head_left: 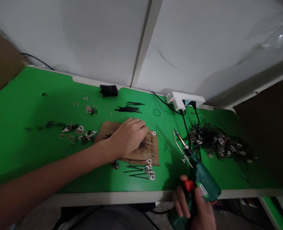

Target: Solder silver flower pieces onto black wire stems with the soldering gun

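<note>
My left hand [129, 136] lies knuckles-up on a scorched brown cardboard pad [148, 149], its fingers curled and pinched on a small metal part [153, 133] at the pad's far right corner. My right hand [196, 208] is wrapped round the grip of a green soldering gun [202, 182] with a red trigger, near the table's front edge. The gun's metal tip [179, 140] points up and away, right of the pad. Several small metal parts with black wires [148, 169] lie just below the pad.
A green table [24, 111] meets a white wall. A white power strip [184, 99] with black cords stands at the back. A heap of wired parts [218, 142] lies on the right, scattered parts [79, 131] on the left, cut black wires [129, 108] and a black roll [108, 90] behind.
</note>
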Available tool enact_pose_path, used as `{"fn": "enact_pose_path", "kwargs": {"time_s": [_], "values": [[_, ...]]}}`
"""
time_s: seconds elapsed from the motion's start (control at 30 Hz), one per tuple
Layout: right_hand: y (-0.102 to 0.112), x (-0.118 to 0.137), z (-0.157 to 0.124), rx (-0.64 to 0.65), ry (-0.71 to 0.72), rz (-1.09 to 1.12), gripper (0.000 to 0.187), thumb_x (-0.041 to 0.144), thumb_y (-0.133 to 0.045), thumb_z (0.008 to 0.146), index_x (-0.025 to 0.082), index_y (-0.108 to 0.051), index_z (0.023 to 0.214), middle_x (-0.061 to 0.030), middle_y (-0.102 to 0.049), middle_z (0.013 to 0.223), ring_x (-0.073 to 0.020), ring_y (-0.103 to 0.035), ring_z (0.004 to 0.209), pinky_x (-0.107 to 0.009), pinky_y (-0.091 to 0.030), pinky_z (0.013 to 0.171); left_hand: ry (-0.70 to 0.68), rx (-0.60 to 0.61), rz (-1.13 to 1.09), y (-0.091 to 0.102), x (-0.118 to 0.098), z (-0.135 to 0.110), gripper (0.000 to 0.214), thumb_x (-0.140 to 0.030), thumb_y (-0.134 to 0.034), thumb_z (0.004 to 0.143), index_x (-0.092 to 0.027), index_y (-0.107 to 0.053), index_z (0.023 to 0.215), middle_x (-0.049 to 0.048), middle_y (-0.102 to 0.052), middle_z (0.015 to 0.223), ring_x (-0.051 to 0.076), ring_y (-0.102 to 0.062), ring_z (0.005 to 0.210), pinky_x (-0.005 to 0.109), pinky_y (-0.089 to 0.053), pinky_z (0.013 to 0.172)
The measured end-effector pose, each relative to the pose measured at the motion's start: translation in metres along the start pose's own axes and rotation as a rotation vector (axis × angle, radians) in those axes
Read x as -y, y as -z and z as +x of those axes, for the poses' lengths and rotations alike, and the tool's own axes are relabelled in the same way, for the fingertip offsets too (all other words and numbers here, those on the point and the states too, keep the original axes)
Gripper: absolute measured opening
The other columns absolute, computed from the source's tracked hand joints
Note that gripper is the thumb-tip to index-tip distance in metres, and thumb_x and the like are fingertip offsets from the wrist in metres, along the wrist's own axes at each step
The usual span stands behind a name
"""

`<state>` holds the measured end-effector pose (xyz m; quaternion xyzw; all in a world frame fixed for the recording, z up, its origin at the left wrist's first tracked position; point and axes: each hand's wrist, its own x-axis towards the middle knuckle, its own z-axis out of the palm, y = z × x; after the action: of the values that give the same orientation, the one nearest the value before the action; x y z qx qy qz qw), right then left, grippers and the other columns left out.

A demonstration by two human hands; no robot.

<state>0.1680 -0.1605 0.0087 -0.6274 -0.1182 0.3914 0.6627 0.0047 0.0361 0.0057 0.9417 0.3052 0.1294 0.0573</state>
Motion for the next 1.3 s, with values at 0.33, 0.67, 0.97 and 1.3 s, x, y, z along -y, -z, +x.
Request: {"fn": "enact_pose_path", "kwargs": {"time_s": [0.33,0.67,0.97,1.3], "values": [[-0.017,-0.005,-0.005,-0.009,0.158,0.116,0.016,0.033,-0.072,0.088,0.018,-0.071,0.094,-0.0022,-0.065,0.095,-0.0033,-0.035,0.048,-0.02,-0.034,0.042,0.049,0.029,-0.001,0.007,-0.003,-0.001,0.023,-0.015,-0.046,0.101,-0.013,-0.066,0.091,0.0097,-0.067,0.094,0.024,-0.06,0.092,0.037,-0.039,0.08],[-0.021,-0.004,-0.008,-0.014,0.194,0.16,0.018,0.034,-0.073,0.086,0.017,-0.069,0.09,-0.0011,-0.065,0.093,-0.0033,-0.034,0.049,-0.021,-0.034,0.044,-0.024,-0.048,-0.084,0.018,-0.037,-0.061,0.024,-0.025,-0.049,0.103,-0.017,-0.067,0.089,0.0036,-0.068,0.089,0.021,-0.056,0.089,0.039,-0.029,0.082],[-0.021,-0.004,-0.008,-0.008,0.208,0.163,0.018,0.033,-0.076,0.083,0.019,-0.066,0.09,-0.0025,-0.068,0.097,-0.004,-0.036,0.05,-0.022,-0.035,0.044,-0.028,-0.058,-0.007,0.011,-0.039,-0.071,0.019,-0.028,-0.053,0.102,-0.019,-0.069,0.096,0.0051,-0.069,0.097,0.022,-0.054,0.093,0.041,-0.027,0.083],[-0.021,-0.001,-0.004,-0.006,0.183,0.158,0.016,0.03,-0.078,0.08,0.018,-0.069,0.086,-0.0016,-0.066,0.092,-0.0052,-0.039,0.05,-0.023,-0.036,0.044,-0.052,-0.172,0.009,0.017,-0.035,-0.083,0.028,-0.027,-0.047,0.105,-0.018,-0.067,0.086,0.0038,-0.07,0.091,0.019,-0.056,0.089,0.041,-0.03,0.083]]}}
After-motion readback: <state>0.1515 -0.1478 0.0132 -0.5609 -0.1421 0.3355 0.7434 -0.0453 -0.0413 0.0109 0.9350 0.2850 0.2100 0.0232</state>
